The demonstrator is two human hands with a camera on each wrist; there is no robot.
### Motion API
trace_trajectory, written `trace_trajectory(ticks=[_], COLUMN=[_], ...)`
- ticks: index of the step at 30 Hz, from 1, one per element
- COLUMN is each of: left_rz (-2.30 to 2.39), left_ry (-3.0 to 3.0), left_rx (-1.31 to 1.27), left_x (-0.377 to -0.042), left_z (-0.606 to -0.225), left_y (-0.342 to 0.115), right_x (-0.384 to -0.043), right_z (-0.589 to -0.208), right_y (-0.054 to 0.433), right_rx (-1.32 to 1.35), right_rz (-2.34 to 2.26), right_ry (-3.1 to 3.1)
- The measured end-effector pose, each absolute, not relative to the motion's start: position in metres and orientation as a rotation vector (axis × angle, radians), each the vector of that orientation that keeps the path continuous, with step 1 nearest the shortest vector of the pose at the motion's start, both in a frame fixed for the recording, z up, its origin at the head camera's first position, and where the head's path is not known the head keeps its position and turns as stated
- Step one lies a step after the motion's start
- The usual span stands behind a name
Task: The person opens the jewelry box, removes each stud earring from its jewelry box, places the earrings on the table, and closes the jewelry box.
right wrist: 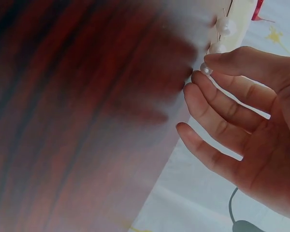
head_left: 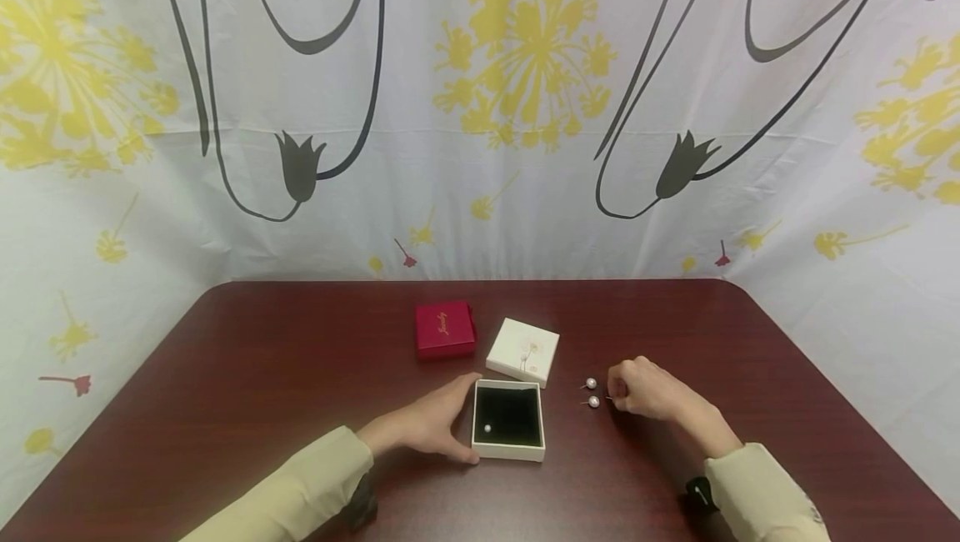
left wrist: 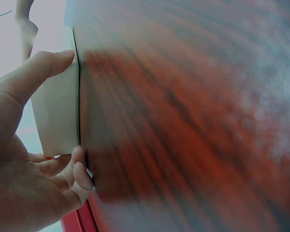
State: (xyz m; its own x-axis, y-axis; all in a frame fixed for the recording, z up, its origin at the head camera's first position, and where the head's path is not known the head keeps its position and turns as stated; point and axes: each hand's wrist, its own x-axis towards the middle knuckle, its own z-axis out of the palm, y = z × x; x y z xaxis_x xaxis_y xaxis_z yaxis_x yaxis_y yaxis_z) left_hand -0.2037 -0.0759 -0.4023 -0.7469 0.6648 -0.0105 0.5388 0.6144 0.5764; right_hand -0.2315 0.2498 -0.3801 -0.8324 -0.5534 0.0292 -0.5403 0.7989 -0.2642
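Note:
In the head view, an open white jewelry box (head_left: 510,453) with a dark lining sits on the table. One pearl (head_left: 487,428) shows near its lower left corner. My left hand (head_left: 429,424) grips the box from its left side, thumb at the near corner and fingers at the far one. Over to the right, my right hand (head_left: 651,390) pinches a pearl stud earring (right wrist: 206,68) between thumb and fingertips, low over the table. Two more pearl earrings, one farther (head_left: 591,383) and one nearer (head_left: 593,402), lie just left of that hand.
A white lid (head_left: 523,350) with a printed flower lies behind the box. To its left is a closed red box (head_left: 445,330) with gold lettering. The dark wooden table (head_left: 300,358) ends at a flower-patterned curtain (head_left: 450,225).

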Motion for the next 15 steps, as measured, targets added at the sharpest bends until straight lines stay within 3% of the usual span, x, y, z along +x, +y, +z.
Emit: trace_trajectory(ticks=[15], left_rz=[0.822], left_ry=[2.613], left_rx=[0.983], left_x=[-0.2034], left_z=[-0.4028], left_y=[-0.0766], right_x=[-0.2289], right_z=[-0.3798], right_y=[0.2444], right_rx=[-0.835], right_rz=[-0.393], right_ry=[2.933])
